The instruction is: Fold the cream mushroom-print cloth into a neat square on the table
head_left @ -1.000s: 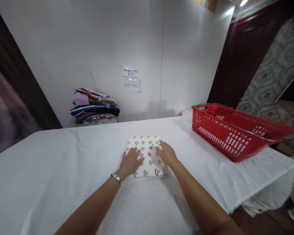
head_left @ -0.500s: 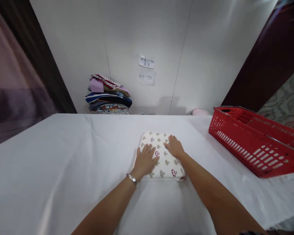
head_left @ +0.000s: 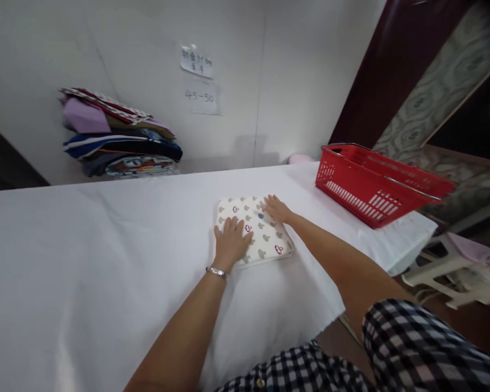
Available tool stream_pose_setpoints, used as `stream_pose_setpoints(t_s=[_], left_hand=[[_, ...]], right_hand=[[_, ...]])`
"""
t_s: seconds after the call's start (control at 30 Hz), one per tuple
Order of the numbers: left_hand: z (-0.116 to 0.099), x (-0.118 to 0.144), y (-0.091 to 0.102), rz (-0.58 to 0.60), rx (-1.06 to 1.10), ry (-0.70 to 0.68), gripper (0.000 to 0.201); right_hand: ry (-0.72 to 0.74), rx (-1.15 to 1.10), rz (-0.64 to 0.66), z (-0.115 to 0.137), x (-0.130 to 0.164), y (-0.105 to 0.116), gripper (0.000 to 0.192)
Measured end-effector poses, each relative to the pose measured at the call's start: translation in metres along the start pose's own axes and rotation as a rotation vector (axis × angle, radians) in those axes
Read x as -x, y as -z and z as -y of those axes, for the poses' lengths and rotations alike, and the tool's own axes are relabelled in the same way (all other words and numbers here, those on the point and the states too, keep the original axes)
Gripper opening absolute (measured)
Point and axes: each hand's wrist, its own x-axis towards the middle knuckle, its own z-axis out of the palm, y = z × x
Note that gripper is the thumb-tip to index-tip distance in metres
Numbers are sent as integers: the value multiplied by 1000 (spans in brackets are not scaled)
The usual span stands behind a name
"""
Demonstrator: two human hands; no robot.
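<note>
A folded white cloth (head_left: 265, 234) printed with grey, red and blue mushroom shapes lies flat on the table. My left hand (head_left: 232, 240) rests on its left part with the fingers spread; a silver bracelet circles that wrist. On the cloth's far right corner lies my right hand (head_left: 276, 208), its fingers stretched out and pressed flat. Neither hand grips the fabric. The cloth's right and near edges show several layers.
A red plastic basket (head_left: 351, 196) with metal handles stands on the right of the white-covered table (head_left: 147, 239). Behind the table's far left edge is a pile of folded fabrics (head_left: 122, 136). Paper notes (head_left: 202, 98) hang on the wall. A pale stool (head_left: 457, 267) stands at the right.
The view has turned to the right and tilted, bringing the checked clothing and stool into sight. My right hand has shifted slightly toward the cloth's far right corner. Both hands stay on the cloth.
</note>
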Motion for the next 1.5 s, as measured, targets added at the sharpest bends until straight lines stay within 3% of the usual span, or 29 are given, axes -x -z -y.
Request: stream_pose_setpoints(t_s=[0.1, 0.27, 0.4, 0.5, 0.63, 0.77, 0.87, 1.0, 1.13, 1.23, 1.37, 1.43, 1.5], left_hand=[[0, 0, -1, -32, -10, -11, 55], [2, -2, -4, -50, 15, -29, 54], [3, -4, -2, -7, 51, -14, 54], [3, -5, 1, 32, 84, -1, 53], [4, -7, 6, 55, 139, 11, 50], [13, -11, 15, 9, 192, 65, 47], [26, -11, 20, -21, 245, 214, 56], [41, -8, 19, 36, 294, 337, 71], [56, -7, 22, 20, 340, 359, 70], [82, -1, 34, -2, 313, 421, 67], [114, 19, 50, 5, 251, 473, 61], [113, 32, 55, -50, 181, 491, 58], [96, 45, 57, -188, 89, 455, 52]], right_hand=[[1, -82, -79, 1, 38, 2, 60], [139, 86, -103, 6, 112, -30, 65], [161, 3, -153, 0, 126, -51, 63], [166, -205, -176, -5, 120, -51, 66], [-31, -563, -290, -7, 126, -39, 60], [-298, -734, -461, -9, 153, -34, 54], [-388, -778, -416, -13, 171, -41, 49], [-307, -724, -345, -8, 177, -48, 40], [-165, -824, -204, 17, 176, -45, 38], [-83, -877, -93, 37, 177, -47, 38], [-187, -926, -78, 46, 174, -55, 37], [-244, -957, -106, 45, 171, -58, 34], [-232, -981, -110, 43, 168, -59, 27]])
